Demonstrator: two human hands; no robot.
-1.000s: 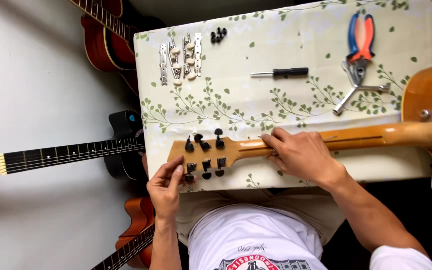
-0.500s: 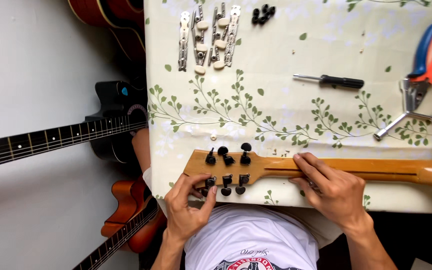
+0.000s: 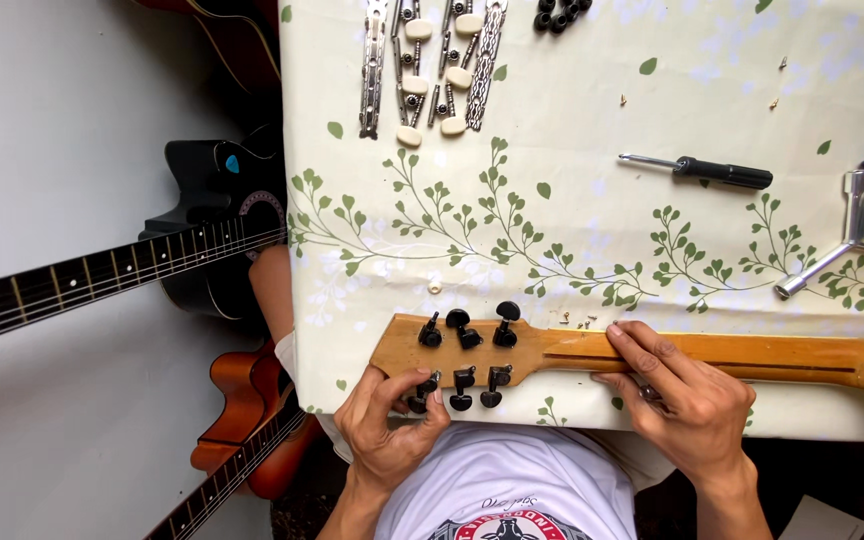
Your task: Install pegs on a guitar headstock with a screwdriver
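Leaf-patterned cloth covers the table point(image 3: 572, 210), and across its near edge lies the guitar neck point(image 3: 752, 352), long axis running left to right, the headstock point(image 3: 472, 352) at the left end and the neck passing out of view to the right. Along the headstock's near side sit three black tuning pegs, and the left hand point(image 3: 387, 425) comes up from below the table edge with its fingers pinched together on the leftmost peg point(image 3: 422, 392); it is far the nearer hand to that peg. The right hand point(image 3: 687, 405) lies farther right, fingers curled over the neck and pressing it flat against the cloth. Open cloth stretches beyond the headstock, while nearer the far edge rest a set of old metal tuners with cream buttons point(image 3: 432, 65) and, to the right, a small black-handled screwdriver point(image 3: 707, 172). Guitars point(image 3: 152, 270) crowd the floor at the left.
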